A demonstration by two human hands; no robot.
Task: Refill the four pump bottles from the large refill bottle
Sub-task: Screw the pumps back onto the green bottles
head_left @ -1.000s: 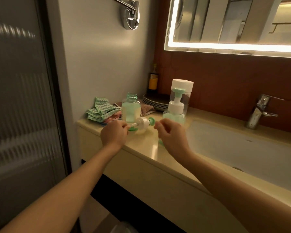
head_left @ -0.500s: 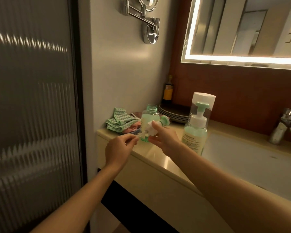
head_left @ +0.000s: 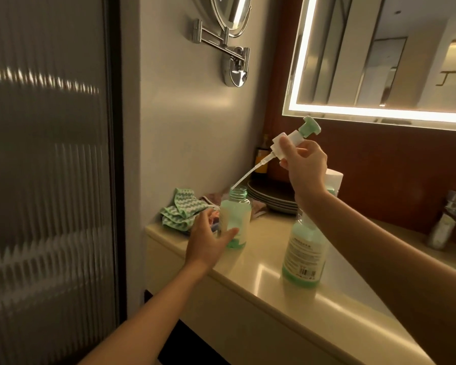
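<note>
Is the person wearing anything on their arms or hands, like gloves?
No gloves. The left hand and the right hand are bare, and both arms show no sleeves right up to the picture's edge. I see no watch, bracelet or ring either.

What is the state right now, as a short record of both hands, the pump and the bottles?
right hand: holds pump head raised and tilted
dip tube: tip at the open bottle's neck rim
left hand: thumb and fingers either side of open bottle; grip unclear
open bottle: upright on counter, uncapped
labelled bottle: upright, standing apart
</note>
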